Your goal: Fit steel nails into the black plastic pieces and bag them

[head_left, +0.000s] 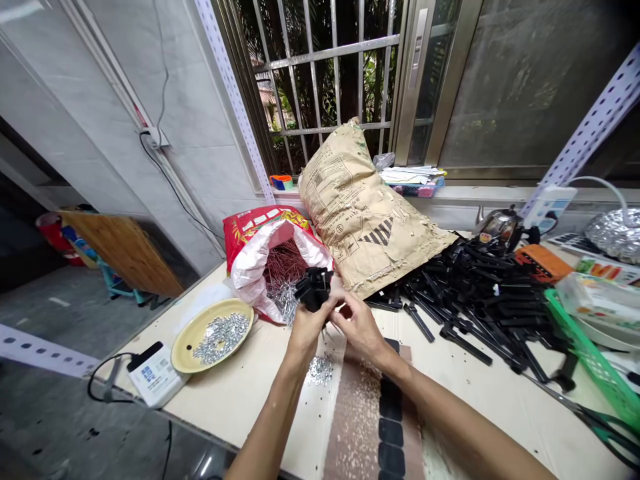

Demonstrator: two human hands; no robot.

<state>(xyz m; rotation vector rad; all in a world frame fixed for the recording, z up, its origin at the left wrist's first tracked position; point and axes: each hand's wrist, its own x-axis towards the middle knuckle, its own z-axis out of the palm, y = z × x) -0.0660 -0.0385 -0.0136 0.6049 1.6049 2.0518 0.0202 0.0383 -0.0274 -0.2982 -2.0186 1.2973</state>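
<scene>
My left hand is closed around a bundle of black plastic parts, with their blocky ends pointing up and away. My right hand is pinched close beside it, fingertips meeting near the lower side of the bundle. Whatever lies between those fingertips is too small to make out. Behind the hands, an open red and white sack shows long reddish-brown and silver screws. Below the hands is a small pile of silver nuts. More small silver pieces lie in a yellow plate to the left.
A big heap of long black plastic parts covers the right side. A full brown paper sack leans by the window. Scissors and a green basket sit far right. A white box with a cable rests at the left edge.
</scene>
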